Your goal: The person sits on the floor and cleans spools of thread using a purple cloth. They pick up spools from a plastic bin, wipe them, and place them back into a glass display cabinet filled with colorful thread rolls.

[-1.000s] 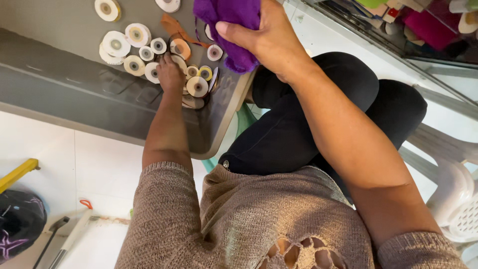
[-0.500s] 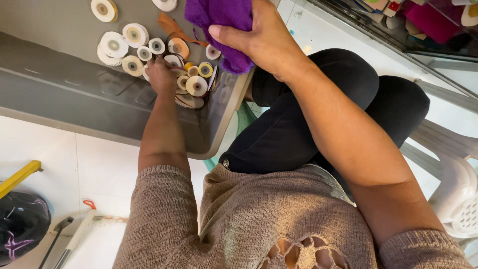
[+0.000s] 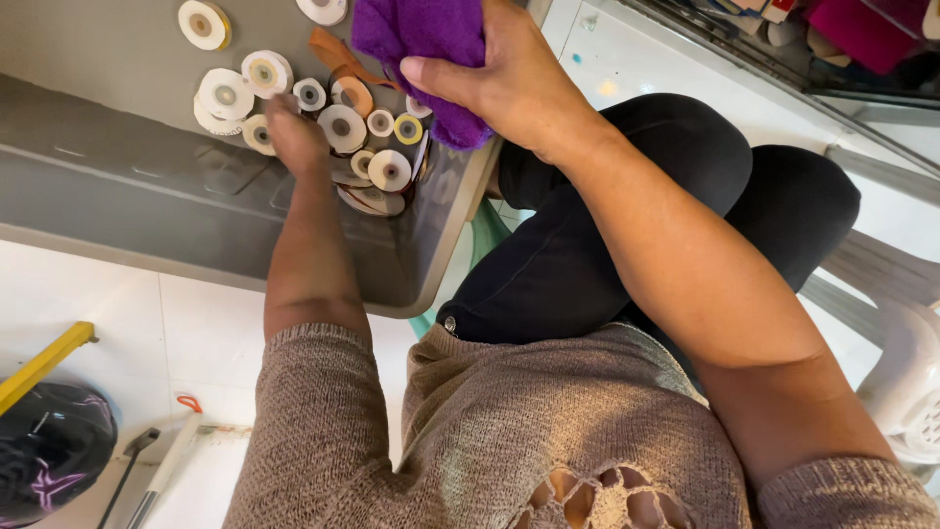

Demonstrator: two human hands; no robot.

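Note:
I sit over a grey plastic bin (image 3: 147, 186) that holds several small rolls of ribbon or tape (image 3: 343, 127), most white or cream with round cores. My left hand (image 3: 294, 137) reaches down into the bin among the rolls, fingers curled on them; whether it grips one is hidden. My right hand (image 3: 509, 78) is above the bin's right edge, shut on a purple cloth (image 3: 421, 49). The cloth hangs over the rolls at the bin's right side.
My knees in dark trousers (image 3: 666, 216) are right of the bin. A white plastic chair (image 3: 911, 372) stands at far right. On the white tiled floor at lower left lie a black helmet (image 3: 49, 451), a yellow bar (image 3: 39, 367) and a hand tool (image 3: 162, 460).
My left hand has slid a little to the left among the rolls. The right hand with the purple cloth has stayed above the bin's right edge.

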